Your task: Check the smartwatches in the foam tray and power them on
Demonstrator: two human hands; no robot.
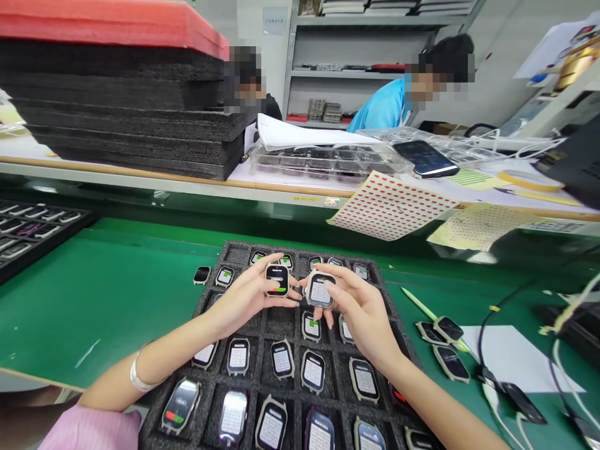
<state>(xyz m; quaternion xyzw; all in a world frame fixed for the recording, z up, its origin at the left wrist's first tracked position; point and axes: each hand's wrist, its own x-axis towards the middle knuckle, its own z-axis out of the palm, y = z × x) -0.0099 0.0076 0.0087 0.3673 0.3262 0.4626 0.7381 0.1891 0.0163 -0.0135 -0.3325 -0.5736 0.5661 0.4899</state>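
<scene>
Now, in the head view, both hands are raised just above a black foam tray (234, 249) divided into rectangular cells. The left hand (246, 297) pinches a cream-framed smartwatch (277, 279), its dark screen showing a green and red bar, between thumb and fingertips. The right hand (360, 309) pinches a second cream-framed smartwatch (320, 290) with a grey grid on its screen, fingers curved over its edge. The two watches are close together above the tray's upper rows, and the step in hand is a two-handed hold on both. An unfilled foam cell (280, 322) lies directly below them, while other framed smartwatches (282, 359) fill many cells nearer the person. Right of the tray lie loose black-screened smartwatches (447, 329) and a pale green stylus (422, 312) on the green bench mat (94, 300). Left of the tray sits a second black foam tray (32, 231).
</scene>
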